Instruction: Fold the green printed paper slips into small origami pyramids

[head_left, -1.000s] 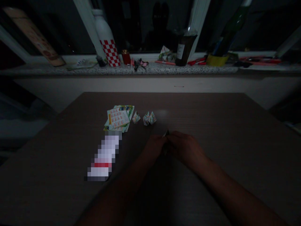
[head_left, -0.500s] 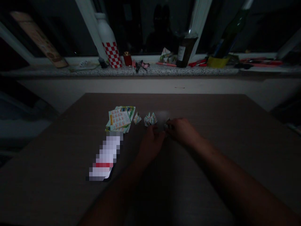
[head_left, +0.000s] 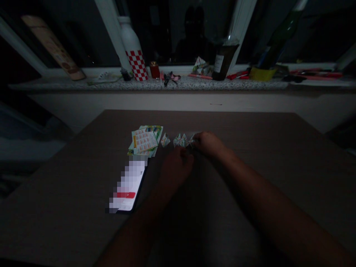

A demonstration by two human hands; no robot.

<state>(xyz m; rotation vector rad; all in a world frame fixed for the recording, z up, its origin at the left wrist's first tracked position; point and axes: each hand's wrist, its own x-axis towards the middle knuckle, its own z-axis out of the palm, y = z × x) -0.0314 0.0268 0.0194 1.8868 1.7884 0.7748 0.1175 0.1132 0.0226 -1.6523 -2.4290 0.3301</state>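
My right hand [head_left: 208,143] reaches forward, its fingers pinched on a small folded paper piece [head_left: 191,140] at the right end of a row of similar folded pieces [head_left: 180,140]. One more folded piece [head_left: 165,140] lies a little to the left of the row. My left hand [head_left: 175,165] rests curled on the brown table [head_left: 264,148] just below the row, and it seems to hold nothing. The room is dark, so the finger detail is faint.
A stack of printed paper sheets [head_left: 144,140] lies left of the folded pieces, and a lit phone [head_left: 128,184] lies nearer me. Behind the table, the stone windowsill [head_left: 172,84] carries a red-checked bottle [head_left: 133,50], a dark bottle [head_left: 224,59], pens and small clutter.
Both hands moved forward from the table's middle. My right hand carried the small folded piece up to the right end of the row; my left hand stopped short below it.
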